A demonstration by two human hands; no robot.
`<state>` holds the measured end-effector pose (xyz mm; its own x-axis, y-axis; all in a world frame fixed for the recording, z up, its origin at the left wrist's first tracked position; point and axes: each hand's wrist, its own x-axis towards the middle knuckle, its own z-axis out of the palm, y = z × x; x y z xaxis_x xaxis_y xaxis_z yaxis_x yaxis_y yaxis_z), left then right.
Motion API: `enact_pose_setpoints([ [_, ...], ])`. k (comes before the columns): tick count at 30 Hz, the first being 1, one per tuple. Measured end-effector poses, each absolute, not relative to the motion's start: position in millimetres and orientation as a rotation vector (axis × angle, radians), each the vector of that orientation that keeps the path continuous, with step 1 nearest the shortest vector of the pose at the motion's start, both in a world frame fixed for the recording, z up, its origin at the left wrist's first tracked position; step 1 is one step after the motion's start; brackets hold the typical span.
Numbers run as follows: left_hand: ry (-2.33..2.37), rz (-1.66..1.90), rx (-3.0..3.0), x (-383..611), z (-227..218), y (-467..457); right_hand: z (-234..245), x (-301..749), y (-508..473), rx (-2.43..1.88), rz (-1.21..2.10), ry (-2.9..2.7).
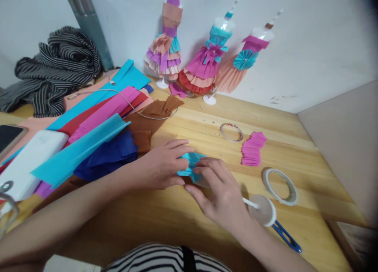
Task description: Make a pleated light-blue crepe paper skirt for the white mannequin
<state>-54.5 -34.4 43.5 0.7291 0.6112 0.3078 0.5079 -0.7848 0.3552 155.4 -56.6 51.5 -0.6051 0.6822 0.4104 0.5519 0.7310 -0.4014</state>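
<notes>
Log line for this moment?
left hand: holding crinkled turquoise paper | right hand: holding same | nearby: ruffled pink paper strip, round white tape roll

Turq. paper [193, 160], blk/wht striped top [150, 259]

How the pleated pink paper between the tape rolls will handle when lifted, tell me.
The pink paper will likely flop, since it looks thin. Its close, narrow folds may open if pulled. It should slide easily, with nothing resting on it.

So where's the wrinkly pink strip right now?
In the head view, the wrinkly pink strip lies on the wooden table right of centre, between the thin ring and the thick tape roll, beyond the right hand.
</notes>
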Motion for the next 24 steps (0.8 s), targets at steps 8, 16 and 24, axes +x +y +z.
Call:
enact_pose_setpoints([
  [8,0.945,0.724,2.749,-53,26,-30,34,162,-51,-0.982,0.446,-2.339],
  [16,0.88,0.692,2.669,-60,37,-27,34,164,-48,-0.993,0.573,-2.304],
  [24,0.898,0.651,2.688,-64,42,-25,32,161,-47,-0.963,0.573,-2.293],
])
